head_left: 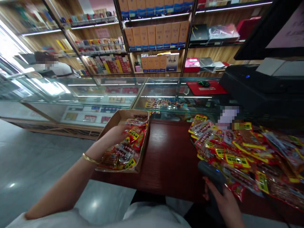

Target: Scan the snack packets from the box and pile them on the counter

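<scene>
My left hand (pixel 116 135), a gold bangle at its wrist, reaches into an open cardboard box (pixel 118 117) at the left of the dark red wooden counter. Shiny red and yellow snack packets (pixel 125 151) lie in the box under and around the hand. Its fingertips blur against the packets, so whether it grips one is unclear. In my right hand (pixel 224 198) is a dark handheld barcode scanner (pixel 212 172) with a small blue light. Just beyond the scanner, a large heap of similar snack packets (pixel 237 161) covers the counter's right side.
A glass display case (pixel 163 87) runs behind the wooden counter (pixel 166 152). On it are a red mouse mat (pixel 194 89) with a black mouse (pixel 204 84) and dark till equipment (pixel 251 85). Shelves of boxed goods (pixel 152 36) line the wall. Another person (pixel 64 69) is at the far left.
</scene>
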### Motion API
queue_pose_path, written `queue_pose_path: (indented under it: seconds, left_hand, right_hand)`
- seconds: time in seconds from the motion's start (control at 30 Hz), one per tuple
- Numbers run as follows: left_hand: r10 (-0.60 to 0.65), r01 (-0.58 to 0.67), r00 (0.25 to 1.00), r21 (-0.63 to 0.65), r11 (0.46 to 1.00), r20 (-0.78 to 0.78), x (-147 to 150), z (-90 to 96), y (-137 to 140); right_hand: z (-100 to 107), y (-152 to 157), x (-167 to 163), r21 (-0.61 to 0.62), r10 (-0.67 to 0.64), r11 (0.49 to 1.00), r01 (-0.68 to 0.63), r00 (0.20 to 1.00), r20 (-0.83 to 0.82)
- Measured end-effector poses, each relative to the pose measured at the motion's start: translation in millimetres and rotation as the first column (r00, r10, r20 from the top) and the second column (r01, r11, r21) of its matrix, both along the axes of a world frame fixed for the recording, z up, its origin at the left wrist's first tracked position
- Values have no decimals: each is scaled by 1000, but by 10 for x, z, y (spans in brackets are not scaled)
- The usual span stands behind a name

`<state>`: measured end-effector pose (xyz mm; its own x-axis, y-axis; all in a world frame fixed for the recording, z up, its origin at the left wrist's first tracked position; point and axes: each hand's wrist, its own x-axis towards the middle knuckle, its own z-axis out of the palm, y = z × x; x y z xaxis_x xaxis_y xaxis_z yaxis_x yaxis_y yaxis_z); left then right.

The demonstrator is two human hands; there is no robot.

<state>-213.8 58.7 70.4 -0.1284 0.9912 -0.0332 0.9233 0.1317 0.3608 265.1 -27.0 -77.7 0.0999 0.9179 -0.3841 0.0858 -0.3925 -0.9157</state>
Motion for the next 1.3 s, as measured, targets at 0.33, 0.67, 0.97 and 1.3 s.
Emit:
queue_pose_path:
  seconds: [0.33, 0.67, 0.97, 1.3]
  left_hand:
    - [10, -19, 988, -64, 998, -152, 279, -332, 436]
    - [160, -139, 956, -103, 985, 245, 47, -13, 161]
    - [-146, 71, 973, 368, 927, 179, 1195, 261, -676]
    - [-336, 332, 939, 56, 942, 76, 1990, -872, -892]
  right_hand:
    - [-85, -4, 47, 33, 17, 999, -16, 1000, -14]
    - [-8, -15, -20, 41, 10, 999, -9, 1000, -23]
    - [1, -8, -7, 30, -1, 1000, 2, 1000, -19]
    - [44, -25, -31, 98, 23, 995, -18, 999, -43]
